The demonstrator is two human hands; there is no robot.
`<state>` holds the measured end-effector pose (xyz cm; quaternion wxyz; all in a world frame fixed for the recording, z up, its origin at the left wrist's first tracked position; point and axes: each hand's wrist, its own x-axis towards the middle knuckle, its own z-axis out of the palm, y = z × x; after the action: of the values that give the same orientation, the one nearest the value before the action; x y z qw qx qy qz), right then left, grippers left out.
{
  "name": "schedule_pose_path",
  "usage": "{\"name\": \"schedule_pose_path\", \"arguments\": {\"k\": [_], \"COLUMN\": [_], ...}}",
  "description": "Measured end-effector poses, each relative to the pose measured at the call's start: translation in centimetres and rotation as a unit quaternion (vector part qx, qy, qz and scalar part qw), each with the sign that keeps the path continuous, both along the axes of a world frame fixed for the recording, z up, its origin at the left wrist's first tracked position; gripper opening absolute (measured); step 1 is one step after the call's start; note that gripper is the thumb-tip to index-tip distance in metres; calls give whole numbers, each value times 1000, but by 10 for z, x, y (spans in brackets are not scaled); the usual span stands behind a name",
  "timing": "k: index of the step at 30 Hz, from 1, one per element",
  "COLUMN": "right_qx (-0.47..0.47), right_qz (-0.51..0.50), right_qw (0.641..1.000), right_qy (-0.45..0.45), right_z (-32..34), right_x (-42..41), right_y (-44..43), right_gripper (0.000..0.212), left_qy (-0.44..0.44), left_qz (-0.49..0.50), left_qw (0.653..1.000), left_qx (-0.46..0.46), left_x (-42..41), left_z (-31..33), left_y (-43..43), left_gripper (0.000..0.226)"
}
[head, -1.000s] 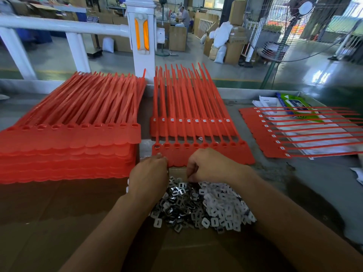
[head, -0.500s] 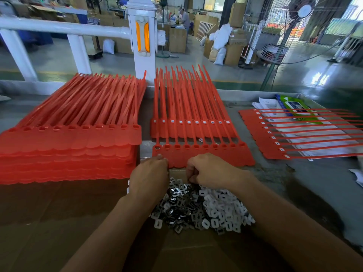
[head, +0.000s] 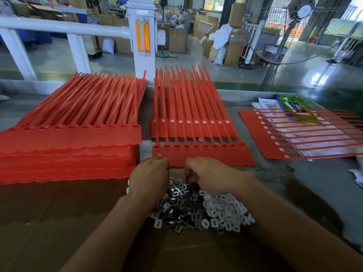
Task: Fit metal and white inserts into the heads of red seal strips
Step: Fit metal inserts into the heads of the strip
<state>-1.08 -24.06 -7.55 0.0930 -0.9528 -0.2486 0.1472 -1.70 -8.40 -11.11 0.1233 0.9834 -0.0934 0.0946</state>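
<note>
Head view: the sheet of red seal strips (head: 208, 157) being worked lies flat on the worktop (head: 318, 185), just beyond both hands. Its tails run away from the person, and its row of heads runs left to right along the near side. The leftmost head (head: 157, 147) seems to carry a dark insert; the heads to its right look empty, so the next socket probably sits just past the left fingertips and a little to their right.

The left grip (head: 149, 177) is the nearer one. It is palm down with curled fingers touching the sheet's near left corner; whether they pinch an insert I cannot tell.

The right grip (head: 210, 173) is arched over the far edge of the metal inserts (head: 176, 201), its fingers bent down into them. What it holds, if anything, is hidden.

The white inserts (head: 222, 210) lie heaped beside the metal ones on the cardboard (head: 59, 222), under the right wrist.

Any piece picked up likely travels forward and leftward to reach the open heads.
</note>
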Motion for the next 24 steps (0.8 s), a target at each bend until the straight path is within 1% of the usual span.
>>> {"name": "schedule_pose_path", "arguments": {"k": [2,4,6,8,14,18,21,24], "right_qx": [55,117,175,212,233,242,235,251], "right_qz": [-21,-59,-94,-111,-139,-169,-170,-172], "right_qw": [998,990,978,968,962,955,957,951], "right_qy": [32,57,70,71,45,23,-20,-46], "right_z": [2,6,7,7,10,10,10,5], "right_x": [2,4,6,9,18,36,53,67], "right_y": [-1,-2,-3,-4,-4,7,20,33], "right_gripper": [12,15,18,18,16,16,5,12], "left_qy": [-2,-4,-5,-6,-5,-15,-17,-16], "left_qz": [1,1,1,0,-4,-6,-8,-9], "left_qw": [1000,1000,1000,1000,1000,1000,1000,1000], "left_qx": [1,2,2,0,-6,-8,-8,1], "left_x": [0,1,1,1,1,1,1,1], "left_z": [0,-1,-2,-2,-3,-3,-2,-2], "left_y": [0,0,0,0,0,0,0,0], "left_gripper": [37,36,35,35,35,31,29,29]}}
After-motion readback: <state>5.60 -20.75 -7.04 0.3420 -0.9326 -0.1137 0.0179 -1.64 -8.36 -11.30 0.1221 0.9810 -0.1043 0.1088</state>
